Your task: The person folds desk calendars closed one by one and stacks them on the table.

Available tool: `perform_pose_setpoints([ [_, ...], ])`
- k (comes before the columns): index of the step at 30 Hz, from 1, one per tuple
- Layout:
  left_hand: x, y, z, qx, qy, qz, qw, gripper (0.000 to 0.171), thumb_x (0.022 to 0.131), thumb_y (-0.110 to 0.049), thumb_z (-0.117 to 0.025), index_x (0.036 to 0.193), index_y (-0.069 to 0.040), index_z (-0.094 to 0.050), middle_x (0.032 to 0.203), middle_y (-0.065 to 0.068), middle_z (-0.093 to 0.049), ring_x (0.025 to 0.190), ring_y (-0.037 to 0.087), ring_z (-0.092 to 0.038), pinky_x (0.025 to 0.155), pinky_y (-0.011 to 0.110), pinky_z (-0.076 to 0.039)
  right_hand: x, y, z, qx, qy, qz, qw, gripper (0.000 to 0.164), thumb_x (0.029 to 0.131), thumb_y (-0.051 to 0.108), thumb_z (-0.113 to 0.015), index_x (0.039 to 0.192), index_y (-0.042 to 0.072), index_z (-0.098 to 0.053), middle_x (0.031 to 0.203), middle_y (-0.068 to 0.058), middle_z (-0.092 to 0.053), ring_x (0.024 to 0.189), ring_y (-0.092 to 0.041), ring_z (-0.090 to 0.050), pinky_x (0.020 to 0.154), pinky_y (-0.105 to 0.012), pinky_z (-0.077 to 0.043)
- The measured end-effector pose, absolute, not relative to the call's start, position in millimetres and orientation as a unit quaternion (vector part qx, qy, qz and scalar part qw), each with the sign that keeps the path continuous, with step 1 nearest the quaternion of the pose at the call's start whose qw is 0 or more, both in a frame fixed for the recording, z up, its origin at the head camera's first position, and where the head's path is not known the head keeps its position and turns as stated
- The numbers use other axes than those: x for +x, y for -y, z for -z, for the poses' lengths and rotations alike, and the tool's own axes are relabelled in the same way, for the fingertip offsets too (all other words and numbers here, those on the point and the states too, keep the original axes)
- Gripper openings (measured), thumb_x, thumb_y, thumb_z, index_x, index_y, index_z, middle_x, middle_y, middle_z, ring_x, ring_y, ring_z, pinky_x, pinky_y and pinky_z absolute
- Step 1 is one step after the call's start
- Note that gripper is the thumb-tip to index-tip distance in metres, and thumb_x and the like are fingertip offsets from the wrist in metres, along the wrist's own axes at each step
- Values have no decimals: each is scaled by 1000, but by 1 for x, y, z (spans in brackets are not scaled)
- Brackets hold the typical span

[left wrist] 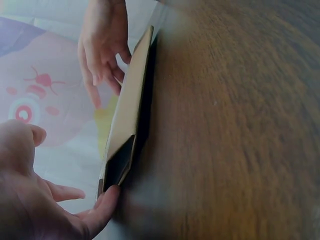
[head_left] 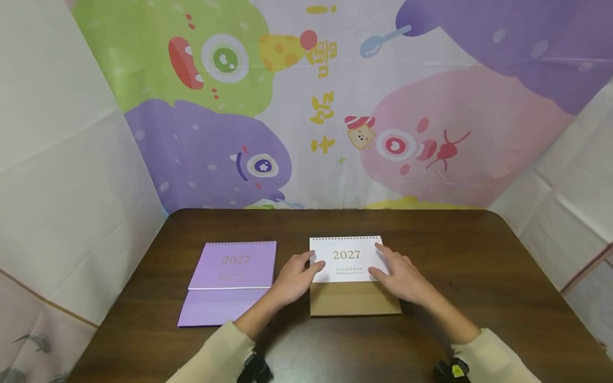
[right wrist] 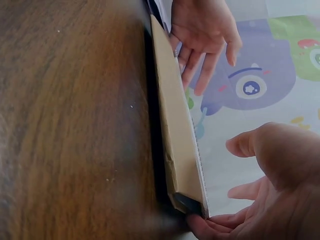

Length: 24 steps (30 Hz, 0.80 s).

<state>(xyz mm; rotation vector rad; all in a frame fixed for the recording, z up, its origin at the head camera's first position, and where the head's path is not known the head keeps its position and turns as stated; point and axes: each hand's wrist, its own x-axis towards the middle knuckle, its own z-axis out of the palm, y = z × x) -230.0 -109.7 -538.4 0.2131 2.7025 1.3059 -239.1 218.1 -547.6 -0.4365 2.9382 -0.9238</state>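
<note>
A white 2027 desk calendar (head_left: 346, 261) with a spiral along its top edge and a tan stand (head_left: 354, 299) sits on the table between both hands. My left hand (head_left: 294, 277) is at its left edge, fingers spread and relaxed. In the left wrist view, one fingertip touches the end of the tan stand (left wrist: 131, 100), with the thumb held apart. At the right edge is my right hand (head_left: 403, 277), thumb over the white page. The right wrist view has its lower fingertips against the corner of the stand (right wrist: 175, 130), thumb away from it.
Left of the white calendar stands a purple 2027 desk calendar (head_left: 234, 263), close to the left forearm. Both are on a dark wooden table (head_left: 335, 351). A cartoon-printed cloth (head_left: 306, 175) hangs behind the far edge, with pale cloth walls at both sides.
</note>
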Motion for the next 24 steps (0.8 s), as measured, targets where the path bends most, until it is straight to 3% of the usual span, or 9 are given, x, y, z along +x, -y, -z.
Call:
perform_pose_setpoints([
  [10,-225,108,532,66,-891,-447,54,69,109,-52,-66,163,-10,-60,149,19,-70,121,25,-71,109,51,-57,-242,-220,555,-138,-940,313,17,79,108,55,-70,173,16,-46,171,-20,-57,155,-53,-53,123,-72,-45],
  [17,-217,105,521,63,-887,-456,38,67,108,-46,-69,162,-6,-60,150,22,-69,112,23,-72,102,46,-59,-242,-220,554,-141,-937,319,14,81,109,59,-67,173,14,-44,170,-25,-56,157,-52,-53,124,-73,-44],
  [24,-227,108,532,51,-884,-463,39,71,106,-51,-72,164,-12,-59,155,15,-67,106,15,-72,95,38,-59,-235,-218,542,-138,-933,331,-11,74,109,53,-69,170,16,-49,163,-29,-60,150,-50,-59,115,-69,-51],
])
